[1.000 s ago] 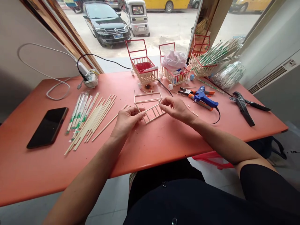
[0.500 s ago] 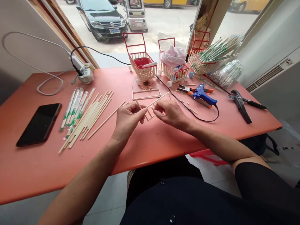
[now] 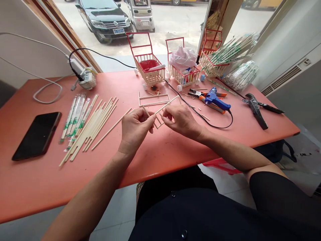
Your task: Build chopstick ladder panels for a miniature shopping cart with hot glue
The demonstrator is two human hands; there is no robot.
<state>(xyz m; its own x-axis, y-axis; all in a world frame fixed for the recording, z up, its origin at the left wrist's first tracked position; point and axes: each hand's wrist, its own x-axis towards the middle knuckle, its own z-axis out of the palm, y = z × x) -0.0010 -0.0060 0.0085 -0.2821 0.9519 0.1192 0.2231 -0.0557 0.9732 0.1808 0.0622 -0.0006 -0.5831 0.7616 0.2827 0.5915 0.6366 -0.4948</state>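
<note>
A small ladder-like frame of thin wooden sticks (image 3: 160,115) is held between both hands just above the orange table (image 3: 160,150). My left hand (image 3: 135,129) pinches its left end, fingers closed. My right hand (image 3: 182,121) grips its right side, fingers curled over the rungs, which are partly hidden. A second stick frame (image 3: 153,99) lies flat on the table just beyond the hands.
Loose chopsticks (image 3: 87,125) and a black phone (image 3: 37,134) lie to the left. Three stick shopping carts (image 3: 147,67) stand at the back. A blue glue gun (image 3: 215,98) with its black cord, pliers (image 3: 255,107) and bagged chopsticks (image 3: 240,77) sit at the right.
The frame was lifted off the table and tilted up between the hands. My right hand moved left, closer to the left hand. The view shifted slightly.
</note>
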